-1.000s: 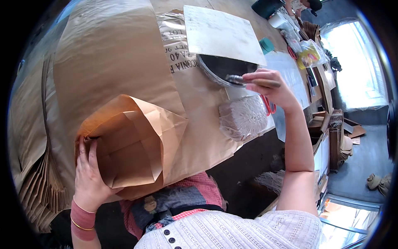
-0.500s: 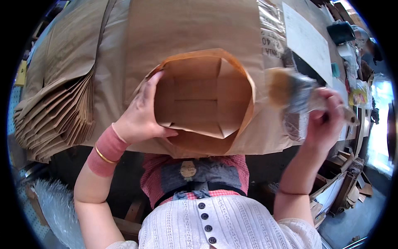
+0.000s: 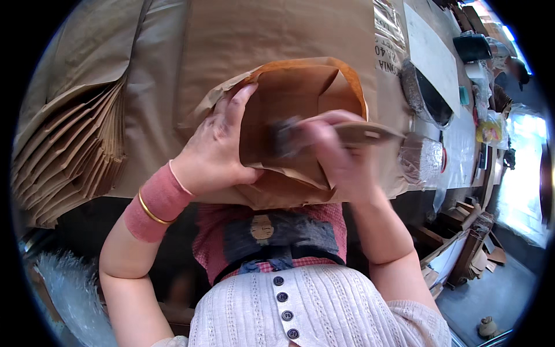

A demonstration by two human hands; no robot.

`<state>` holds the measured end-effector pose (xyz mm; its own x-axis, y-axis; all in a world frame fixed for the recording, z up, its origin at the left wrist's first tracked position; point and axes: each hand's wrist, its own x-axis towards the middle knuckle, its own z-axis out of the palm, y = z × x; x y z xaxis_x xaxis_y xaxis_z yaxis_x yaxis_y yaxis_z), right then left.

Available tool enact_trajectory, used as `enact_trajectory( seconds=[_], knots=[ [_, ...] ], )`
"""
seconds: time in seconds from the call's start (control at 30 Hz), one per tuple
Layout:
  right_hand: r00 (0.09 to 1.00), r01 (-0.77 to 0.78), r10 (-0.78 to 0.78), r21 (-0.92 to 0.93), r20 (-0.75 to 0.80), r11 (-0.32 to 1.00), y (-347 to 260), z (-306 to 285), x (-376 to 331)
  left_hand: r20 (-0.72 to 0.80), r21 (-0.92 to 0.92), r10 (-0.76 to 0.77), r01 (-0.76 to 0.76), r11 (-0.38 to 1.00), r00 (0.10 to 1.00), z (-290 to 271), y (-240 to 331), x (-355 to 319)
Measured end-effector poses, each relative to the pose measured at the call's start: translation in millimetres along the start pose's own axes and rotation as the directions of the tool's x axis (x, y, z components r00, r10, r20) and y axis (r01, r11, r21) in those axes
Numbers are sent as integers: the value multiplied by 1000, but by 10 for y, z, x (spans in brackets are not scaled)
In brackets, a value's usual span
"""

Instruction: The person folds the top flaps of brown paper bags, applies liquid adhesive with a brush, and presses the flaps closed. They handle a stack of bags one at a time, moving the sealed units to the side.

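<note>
A brown paper bag (image 3: 272, 92) lies on the table in front of me with its mouth held wide. My left hand (image 3: 217, 139) grips the bag's left edge, fingers on the upper rim and thumb at the lower rim. My right hand (image 3: 341, 156) is closed round the handle of a paintbrush (image 3: 370, 133), blurred by motion. The brush's head reaches into the bag's mouth, and its bristle tips are hard to make out there. An orange-brown band (image 3: 344, 72) runs along the bag's far rim.
A fanned stack of brown paper bags (image 3: 75, 150) lies at the left. Flat brown paper (image 3: 277, 29) covers the table's middle. To the right are a plastic-wrapped container (image 3: 422, 95), a white board (image 3: 430, 52) and a plastic-covered block (image 3: 421, 159). Wood and cardboard pieces stand lower right.
My right hand has swung left with the paintbrush, from beside the container to inside the bag's mouth. My left hand still holds the bag's edge.
</note>
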<state>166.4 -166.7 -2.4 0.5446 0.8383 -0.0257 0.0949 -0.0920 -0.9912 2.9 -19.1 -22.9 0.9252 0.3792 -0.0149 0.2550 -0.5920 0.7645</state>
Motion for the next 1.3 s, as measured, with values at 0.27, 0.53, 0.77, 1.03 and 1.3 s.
enact_trajectory(
  seconds=[0.27,0.53,0.77,1.03,1.3],
  knots=[
    [995,93,-92,-672,36,734,-11,-621,-61,10,63,-35,34,997,999,3,27,8],
    [858,481,-321,-411,401,774,-640,-845,-5,171,385,16,-82,919,985,-199,71,-53],
    [676,651,-335,-317,657,690,-95,-287,415,130,378,54,-100,920,990,-100,14,-92],
    [999,48,-44,-559,21,828,-234,-818,201,100,300,-74,41,953,992,-133,38,74],
    [997,43,-68,-395,-48,918,1,-290,-87,-89,503,-124,151,851,988,61,-84,313]
  ],
)
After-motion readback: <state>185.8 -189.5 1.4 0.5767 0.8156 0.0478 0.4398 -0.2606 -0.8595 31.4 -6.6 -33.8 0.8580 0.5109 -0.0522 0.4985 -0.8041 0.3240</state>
